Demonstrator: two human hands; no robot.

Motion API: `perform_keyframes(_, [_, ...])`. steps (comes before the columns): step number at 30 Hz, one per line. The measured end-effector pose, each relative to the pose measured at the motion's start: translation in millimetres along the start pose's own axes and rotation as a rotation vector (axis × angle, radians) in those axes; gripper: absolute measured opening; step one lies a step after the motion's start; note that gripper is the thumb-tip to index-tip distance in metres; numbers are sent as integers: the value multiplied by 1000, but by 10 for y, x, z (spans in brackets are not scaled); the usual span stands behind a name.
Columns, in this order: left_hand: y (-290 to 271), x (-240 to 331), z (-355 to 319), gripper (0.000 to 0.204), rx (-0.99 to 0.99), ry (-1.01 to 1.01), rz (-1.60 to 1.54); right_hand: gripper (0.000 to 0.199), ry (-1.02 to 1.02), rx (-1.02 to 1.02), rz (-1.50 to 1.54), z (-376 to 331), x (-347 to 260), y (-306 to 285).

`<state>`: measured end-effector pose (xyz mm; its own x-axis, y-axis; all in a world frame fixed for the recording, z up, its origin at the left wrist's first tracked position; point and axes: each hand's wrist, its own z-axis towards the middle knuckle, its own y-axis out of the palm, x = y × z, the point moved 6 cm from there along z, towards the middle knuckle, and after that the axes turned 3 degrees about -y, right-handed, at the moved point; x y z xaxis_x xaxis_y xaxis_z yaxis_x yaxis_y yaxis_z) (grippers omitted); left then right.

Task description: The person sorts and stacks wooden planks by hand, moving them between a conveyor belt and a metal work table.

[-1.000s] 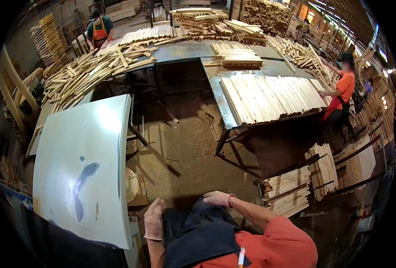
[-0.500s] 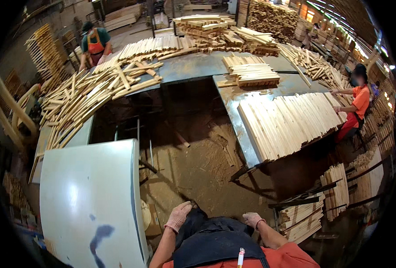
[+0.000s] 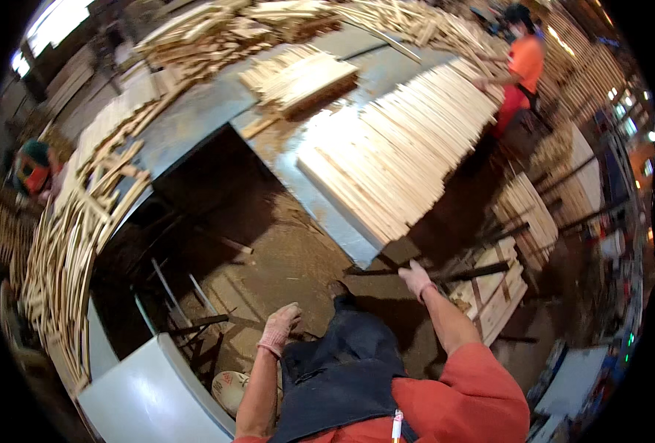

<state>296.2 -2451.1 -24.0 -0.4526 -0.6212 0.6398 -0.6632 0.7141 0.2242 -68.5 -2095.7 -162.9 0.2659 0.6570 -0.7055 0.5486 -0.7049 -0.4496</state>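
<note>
My left hand (image 3: pixel 278 329), in a pale knitted glove, hangs over the floor left of my dark apron (image 3: pixel 342 362). Its fingers are curled in, and no object shows in them. Reaching farther forward, my gloved right hand (image 3: pixel 417 280) has its fingers partly stretched out and holds nothing visible. It is nearest to the front corner of a metal-topped table (image 3: pixel 353 247), without visible contact. On that table lies a wide row of pale wooden strips (image 3: pixel 401 151), side by side. Behind it sits a smaller stack of strips (image 3: pixel 309 81).
A jumbled heap of loose strips (image 3: pixel 62 258) covers the left bench. A smooth pale panel (image 3: pixel 154 391) stands near my left. Stacked boards (image 3: pixel 494 288) lie low at the right. One co-worker (image 3: pixel 525 66) stands at the table's far right, another (image 3: pixel 36 170) at far left.
My view has swung right and I am closer to the table with the strip row. My right arm has stretched forward toward its corner. My left hand stays low with its fingers curled.
</note>
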Motion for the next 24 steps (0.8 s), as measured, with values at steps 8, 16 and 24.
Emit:
perform_keyframes(8, [705, 244, 1543, 13, -64, -151, -110, 94, -58, 479, 79, 1593, -899, -1203])
perform_keyframes(16, [1616, 724, 2956, 50, 226, -228, -3, 72, -155, 481, -170, 3080, -490, -1963])
perform_keyframes(24, [1628, 843, 3595, 76, 424, 163, -65, 59, -86, 569, 333, 2754, -1093, -1670])
